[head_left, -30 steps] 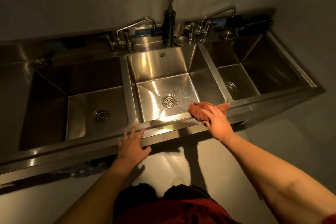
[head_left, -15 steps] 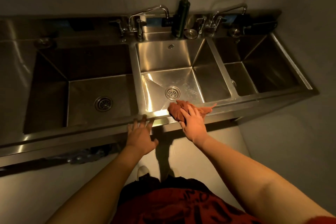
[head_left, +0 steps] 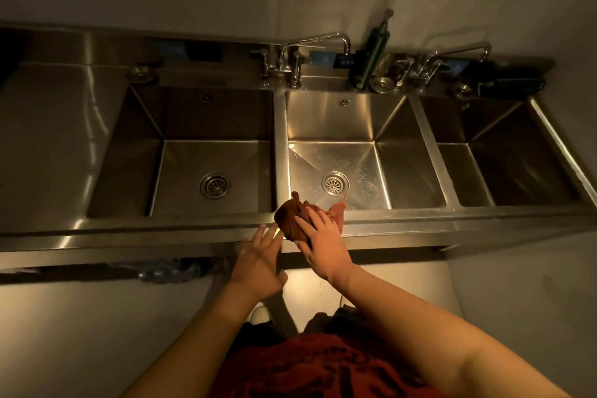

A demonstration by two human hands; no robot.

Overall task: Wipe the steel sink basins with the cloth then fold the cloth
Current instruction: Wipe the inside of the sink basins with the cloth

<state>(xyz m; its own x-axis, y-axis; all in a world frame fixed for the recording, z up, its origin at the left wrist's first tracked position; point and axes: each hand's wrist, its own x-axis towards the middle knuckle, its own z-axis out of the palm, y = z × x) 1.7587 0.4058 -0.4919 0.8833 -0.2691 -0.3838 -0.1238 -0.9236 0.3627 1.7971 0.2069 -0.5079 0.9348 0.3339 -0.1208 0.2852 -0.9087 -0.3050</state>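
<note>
Steel sink point(head_left: 403, 220) with three basins fills the view: the left basin point(head_left: 181, 152), the middle basin point(head_left: 365, 145) and the right basin point(head_left: 504, 155), side by side under a pale wall. Two round drains can be counted, one drain point(head_left: 214, 185) in the left basin and one drain point(head_left: 335, 183) in the middle basin; the floor of the right basin is mostly hidden by its divider. Two faucets stand on the back ledge, the first faucet point(head_left: 310, 52) behind the divider of the left and middle basins, the second faucet point(head_left: 452, 56) further right. One dark pump bottle point(head_left: 371, 52) stands between them, tilted in the wide lens. One rust-coloured cloth point(head_left: 292, 218) lies bunched on the front rim, at the near left corner of the middle basin, with one loose corner sticking up to the right. The right hand point(head_left: 323, 245) presses on the cloth with spread fingers and grips its near part. The left hand point(head_left: 260, 262) is flat and loose, holding nothing, its fingertips on the front rim just beside the cloth.
</note>
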